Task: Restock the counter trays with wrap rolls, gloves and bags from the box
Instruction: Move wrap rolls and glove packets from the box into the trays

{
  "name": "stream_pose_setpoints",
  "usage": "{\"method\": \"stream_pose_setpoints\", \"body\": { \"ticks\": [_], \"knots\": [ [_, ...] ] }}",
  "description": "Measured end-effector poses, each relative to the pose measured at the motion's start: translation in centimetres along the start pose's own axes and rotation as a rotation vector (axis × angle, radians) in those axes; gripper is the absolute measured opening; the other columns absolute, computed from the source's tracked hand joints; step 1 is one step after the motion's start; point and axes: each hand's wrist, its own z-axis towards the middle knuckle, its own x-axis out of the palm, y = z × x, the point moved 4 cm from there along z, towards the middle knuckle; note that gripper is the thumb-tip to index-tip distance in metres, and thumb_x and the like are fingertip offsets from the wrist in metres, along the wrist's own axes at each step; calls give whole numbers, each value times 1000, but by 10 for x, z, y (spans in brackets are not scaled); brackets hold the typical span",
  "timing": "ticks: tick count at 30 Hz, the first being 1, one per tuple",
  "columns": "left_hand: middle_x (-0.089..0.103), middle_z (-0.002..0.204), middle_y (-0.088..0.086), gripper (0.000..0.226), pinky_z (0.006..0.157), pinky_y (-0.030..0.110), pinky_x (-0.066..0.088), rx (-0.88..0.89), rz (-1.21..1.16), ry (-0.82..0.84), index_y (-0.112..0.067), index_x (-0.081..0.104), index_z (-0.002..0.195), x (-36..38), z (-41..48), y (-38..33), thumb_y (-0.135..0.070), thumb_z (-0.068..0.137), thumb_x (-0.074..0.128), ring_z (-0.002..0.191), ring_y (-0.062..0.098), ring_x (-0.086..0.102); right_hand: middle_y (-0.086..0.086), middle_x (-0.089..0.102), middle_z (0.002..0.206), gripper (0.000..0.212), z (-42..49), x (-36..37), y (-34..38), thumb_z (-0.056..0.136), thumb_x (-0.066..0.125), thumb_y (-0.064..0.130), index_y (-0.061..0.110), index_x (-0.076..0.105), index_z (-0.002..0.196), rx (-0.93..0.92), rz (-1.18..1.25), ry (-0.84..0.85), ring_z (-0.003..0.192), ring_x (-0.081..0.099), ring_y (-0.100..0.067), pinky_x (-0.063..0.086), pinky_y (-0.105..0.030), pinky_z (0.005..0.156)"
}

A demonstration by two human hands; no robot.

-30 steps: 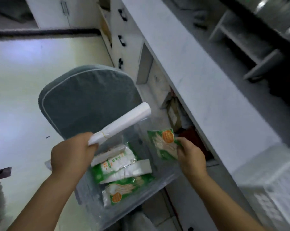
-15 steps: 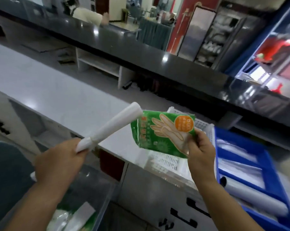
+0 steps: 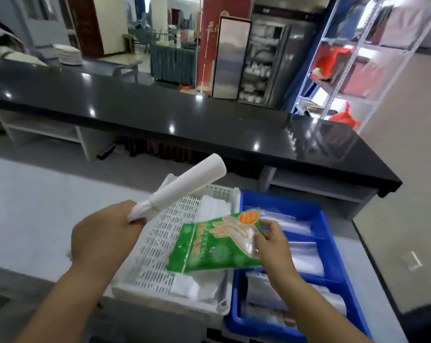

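Note:
My left hand (image 3: 105,237) grips the lower end of a white roll of bags (image 3: 184,185) that points up and to the right, over the left edge of a white perforated tray (image 3: 157,246). My right hand (image 3: 271,246) pinches the right edge of a green pack of gloves (image 3: 209,246), held flat just above the white tray near its right side. White packs (image 3: 214,209) lie in that tray. A blue tray (image 3: 325,224) stands right beside it, with clear wrap rolls (image 3: 301,253) inside. The box is out of view.
Both trays stand on a pale grey counter (image 3: 36,206) near its front edge. Behind it runs a higher black glossy countertop (image 3: 184,115) with open shelves under it. A metal rack (image 3: 353,70) stands at the far right.
The view has swung from the box up to the counter trays. Both hands carried the roll and the glove pack along; the pack has come down flat over the white tray.

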Motion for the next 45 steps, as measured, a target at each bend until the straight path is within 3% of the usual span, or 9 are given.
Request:
{"method": "stream_pose_setpoints", "body": {
  "ticks": [5, 10, 14, 23, 29, 32, 34, 37, 45],
  "knots": [
    [52, 50, -4, 16, 43, 22, 29, 88, 63, 52, -25, 56, 68, 42, 21, -70, -35, 80, 55, 47, 13, 47, 3, 56, 111, 47, 36, -44, -14, 86, 60, 11, 21, 40, 127, 16, -437, 108, 88, 60, -15, 52, -29, 71],
    [54, 57, -4, 15, 45, 24, 22, 174, 135, 128, -27, 53, 67, 79, 38, -131, -36, 78, 54, 58, 19, 50, 11, 51, 118, 52, 58, -86, 39, 83, 65, 9, 25, 44, 127, -540, -655, -45, 103, 47, -3, 41, -22, 89],
    [57, 59, -4, 16, 44, 22, 24, 174, 146, 163, -26, 52, 63, 92, 46, -143, -36, 76, 54, 60, 19, 54, -3, 58, 119, 49, 65, -68, 58, 77, 71, 6, 14, 54, 122, -801, -783, 38, 108, 53, -19, 40, -28, 93],
    [55, 61, -7, 9, 47, 22, 32, -229, 60, 364, -25, 60, 71, 105, 35, -48, -33, 72, 60, 62, 20, 55, -3, 65, 103, 30, 64, -17, 37, 74, 69, 0, 14, 66, 100, -828, -755, 196, 95, 59, -23, 48, -36, 83],
    [64, 99, 10, 16, 64, 29, 37, -320, -20, 341, -14, 53, 97, 132, 12, -16, -27, 87, 51, 88, 32, 60, 1, 68, 94, 16, 65, 9, 27, 79, 69, 7, 18, 69, 90, -775, -872, 273, 89, 59, -20, 49, -36, 76],
    [55, 117, 8, 32, 70, 32, 41, -166, 190, 248, -14, 44, 118, 134, 7, -15, -20, 88, 54, 102, 26, 56, 3, 68, 90, 12, 66, 21, 24, 80, 67, 10, 19, 70, 87, -771, -925, 289, 84, 59, -20, 44, -32, 71],
    [47, 133, 8, 51, 93, 35, 42, 27, 222, 270, -17, 38, 131, 141, 7, -17, -26, 85, 60, 119, 26, 45, 5, 67, 93, 10, 67, 29, 22, 84, 64, 17, 21, 70, 91, -757, -972, 304, 86, 56, -19, 40, -29, 71],
    [20, 156, 5, 71, 117, 45, 14, 166, 149, 496, -28, 23, 144, 154, 9, -18, -37, 84, 60, 143, 26, 15, 4, 64, 102, 20, 72, 41, 15, 91, 52, 32, 23, 65, 103, -713, -1163, 347, 92, 55, -20, 41, -32, 75],
    [7, 160, 3, 66, 117, 49, 6, 282, 272, 660, -31, 19, 146, 164, 9, -7, -20, 89, 49, 146, 23, 3, -1, 59, 105, 39, 81, 52, 11, 85, 49, 54, 21, 54, 107, -416, -1433, 374, 87, 54, -22, 40, -33, 66]
  ]
}}
